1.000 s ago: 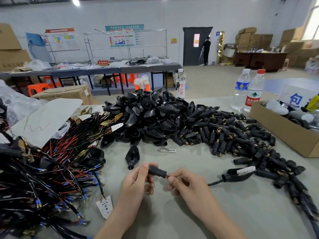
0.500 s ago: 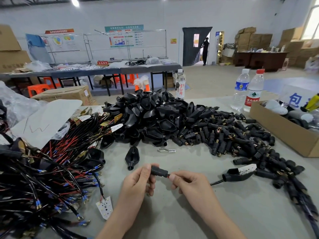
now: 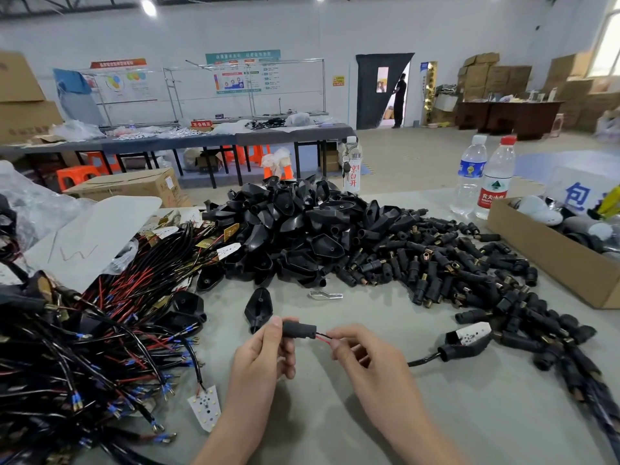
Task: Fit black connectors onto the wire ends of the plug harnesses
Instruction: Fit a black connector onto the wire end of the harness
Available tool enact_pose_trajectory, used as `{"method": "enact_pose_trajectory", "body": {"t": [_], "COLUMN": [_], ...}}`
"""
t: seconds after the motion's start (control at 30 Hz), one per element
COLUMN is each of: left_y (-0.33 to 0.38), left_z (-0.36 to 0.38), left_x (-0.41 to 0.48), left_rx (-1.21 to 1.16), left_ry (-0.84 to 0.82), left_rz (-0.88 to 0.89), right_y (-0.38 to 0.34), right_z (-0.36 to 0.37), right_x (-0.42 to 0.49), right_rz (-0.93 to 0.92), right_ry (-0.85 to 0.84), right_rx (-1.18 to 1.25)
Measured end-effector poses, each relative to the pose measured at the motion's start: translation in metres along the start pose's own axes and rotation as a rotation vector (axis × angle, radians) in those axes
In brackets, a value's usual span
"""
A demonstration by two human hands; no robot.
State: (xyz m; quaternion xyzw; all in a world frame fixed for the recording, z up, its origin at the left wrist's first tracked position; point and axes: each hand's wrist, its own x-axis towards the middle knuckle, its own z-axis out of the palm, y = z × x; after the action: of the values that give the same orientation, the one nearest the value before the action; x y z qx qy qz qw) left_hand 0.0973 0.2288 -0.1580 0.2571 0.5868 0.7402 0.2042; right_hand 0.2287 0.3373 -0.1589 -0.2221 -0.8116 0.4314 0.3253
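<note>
My left hand pinches a small black connector at the table's near middle. Thin red and black wires run out of its right end into the fingertips of my right hand, which pinches them. From under that hand a black cable leads right to the harness's plug shell, which lies on the table with a white board on top. A heap of loose black connectors spreads across the right. A tangled pile of wired harnesses fills the left.
A mound of black plug shells sits at the middle back, one single shell and a small metal clip just in front. A cardboard box stands at right, two water bottles behind it.
The connector and my right fingertips have drawn apart, so a short stretch of red and black wire now shows between them. My left hand has shifted slightly left with the connector.
</note>
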Motion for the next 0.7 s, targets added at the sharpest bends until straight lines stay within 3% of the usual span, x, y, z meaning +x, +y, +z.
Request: {"method": "enact_pose_trajectory", "body": {"t": [0.23,0.7], "left_y": [-0.0023,0.0029], "left_z": [-0.0009,0.0088], "left_x": [0.0016,-0.0048], "left_rx": [-0.017,0.059], "left_ry": [-0.034,-0.049], "left_rz": [-0.015,0.023], "right_y": [0.0057,0.0033], "right_z": [0.0004,-0.0008], "right_x": [-0.0005,0.0015], "right_rz": [-0.134,0.094], "right_ry": [0.03,-0.002], "right_rx": [-0.142,0.123]}}
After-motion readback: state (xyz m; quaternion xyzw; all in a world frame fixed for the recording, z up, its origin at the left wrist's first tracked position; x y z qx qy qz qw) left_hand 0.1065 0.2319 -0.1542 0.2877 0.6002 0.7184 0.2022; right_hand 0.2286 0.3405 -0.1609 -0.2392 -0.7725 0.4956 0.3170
